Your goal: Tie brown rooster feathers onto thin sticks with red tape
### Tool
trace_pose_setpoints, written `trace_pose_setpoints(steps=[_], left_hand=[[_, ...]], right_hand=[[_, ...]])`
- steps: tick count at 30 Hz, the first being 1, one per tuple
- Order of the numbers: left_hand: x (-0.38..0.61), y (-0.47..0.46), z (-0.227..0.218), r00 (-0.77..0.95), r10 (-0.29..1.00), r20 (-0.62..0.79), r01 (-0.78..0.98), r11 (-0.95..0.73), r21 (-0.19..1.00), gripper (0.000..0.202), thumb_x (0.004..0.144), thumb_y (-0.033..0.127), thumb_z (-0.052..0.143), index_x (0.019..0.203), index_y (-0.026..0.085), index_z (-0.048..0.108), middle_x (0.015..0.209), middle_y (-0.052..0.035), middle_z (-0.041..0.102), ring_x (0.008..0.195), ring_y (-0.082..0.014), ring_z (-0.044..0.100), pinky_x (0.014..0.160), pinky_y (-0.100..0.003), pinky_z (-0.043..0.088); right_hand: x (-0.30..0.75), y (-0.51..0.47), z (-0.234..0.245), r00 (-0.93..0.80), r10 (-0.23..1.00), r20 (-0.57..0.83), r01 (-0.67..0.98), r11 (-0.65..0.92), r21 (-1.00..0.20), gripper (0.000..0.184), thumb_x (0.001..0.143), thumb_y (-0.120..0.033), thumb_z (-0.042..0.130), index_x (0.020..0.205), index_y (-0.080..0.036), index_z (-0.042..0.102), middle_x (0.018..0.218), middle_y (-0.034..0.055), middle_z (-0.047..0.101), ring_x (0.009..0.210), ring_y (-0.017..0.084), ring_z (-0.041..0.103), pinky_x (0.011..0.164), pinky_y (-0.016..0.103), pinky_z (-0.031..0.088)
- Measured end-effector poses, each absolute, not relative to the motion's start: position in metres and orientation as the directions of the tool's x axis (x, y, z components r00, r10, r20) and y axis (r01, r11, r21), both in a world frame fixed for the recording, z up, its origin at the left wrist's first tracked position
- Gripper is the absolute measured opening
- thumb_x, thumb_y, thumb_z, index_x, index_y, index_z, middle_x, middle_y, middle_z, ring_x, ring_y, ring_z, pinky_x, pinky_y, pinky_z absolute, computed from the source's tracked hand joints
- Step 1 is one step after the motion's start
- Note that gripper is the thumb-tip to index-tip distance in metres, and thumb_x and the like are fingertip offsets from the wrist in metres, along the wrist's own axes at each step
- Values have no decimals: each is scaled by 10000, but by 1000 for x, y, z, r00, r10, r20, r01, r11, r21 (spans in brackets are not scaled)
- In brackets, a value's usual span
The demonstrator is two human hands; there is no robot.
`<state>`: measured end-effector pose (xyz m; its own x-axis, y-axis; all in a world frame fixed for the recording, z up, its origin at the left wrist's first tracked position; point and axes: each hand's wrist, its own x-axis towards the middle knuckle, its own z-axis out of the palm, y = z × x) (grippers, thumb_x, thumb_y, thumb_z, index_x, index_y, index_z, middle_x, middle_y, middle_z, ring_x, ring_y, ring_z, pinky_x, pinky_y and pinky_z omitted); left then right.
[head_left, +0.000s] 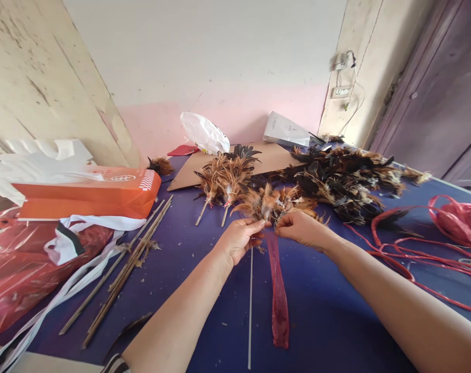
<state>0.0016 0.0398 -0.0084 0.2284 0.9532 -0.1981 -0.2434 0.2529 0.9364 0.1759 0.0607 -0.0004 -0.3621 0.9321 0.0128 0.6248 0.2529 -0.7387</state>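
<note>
My left hand (245, 237) pinches the base of a brown feather bundle (263, 201), thumb on top. Close on its right, my right hand (307, 229) is closed, its fingertips at the bundle's lower end; what they grip is hidden. Between the two hands a flat pink-red plastic strip (279, 305) hangs down and lies along the blue table (321, 321). Just beyond are two finished-looking feather bunches (230, 178) on thin sticks, bound with red ties. A large heap of dark and brown feathers (336, 178) spreads to the right.
Several thin sticks (122, 274) lie at left, near an orange bag (91, 194), white straps (68, 285) and red plastic (99, 241). Cardboard (278, 158), a white plastic bag (204, 132) and a grey-white box (285, 129) stand behind. Red plastic cord (406, 246) tangles at right.
</note>
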Motion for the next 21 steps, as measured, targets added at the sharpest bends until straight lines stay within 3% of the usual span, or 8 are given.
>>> trace_pose_setpoints(steps=[5, 12, 16, 21], left_hand=[[5, 40, -13, 274, 937, -215, -220, 278, 935, 183, 611, 243, 708, 711, 92, 677, 626, -56, 626, 522, -88, 534, 446, -181, 392], [5, 41, -15, 230, 951, -206, -247, 262, 933, 153, 591, 196, 717, 673, 73, 676, 616, -62, 627, 497, -66, 517, 409, -155, 322], [4, 42, -13, 197, 959, -206, -232, 250, 940, 135, 596, 197, 708, 660, 81, 678, 625, -68, 636, 519, -75, 526, 429, -161, 330], [4, 41, -15, 179, 972, -149, -158, 178, 971, 160, 618, 248, 689, 675, 99, 683, 643, -74, 655, 567, -101, 549, 462, -178, 349]], right_hand=[[175, 61, -6, -323, 945, -50, 514, 131, -848, 219, 621, -362, 563, 639, -145, 588, 478, -51, 399, 425, 52, 299, 394, 189, 242], [177, 63, -7, -414, 904, -106, 328, 39, -944, 218, 646, -353, 580, 673, -138, 557, 437, -68, 377, 386, 40, 292, 373, 177, 239], [178, 62, -3, -428, 882, -197, 374, -26, -927, 266, 644, -400, 598, 703, -144, 561, 451, -61, 419, 381, 42, 339, 373, 175, 267], [169, 53, -1, -426, 876, -226, 419, -30, -907, 342, 605, -469, 623, 598, -143, 520, 487, -49, 447, 393, 37, 364, 368, 174, 263]])
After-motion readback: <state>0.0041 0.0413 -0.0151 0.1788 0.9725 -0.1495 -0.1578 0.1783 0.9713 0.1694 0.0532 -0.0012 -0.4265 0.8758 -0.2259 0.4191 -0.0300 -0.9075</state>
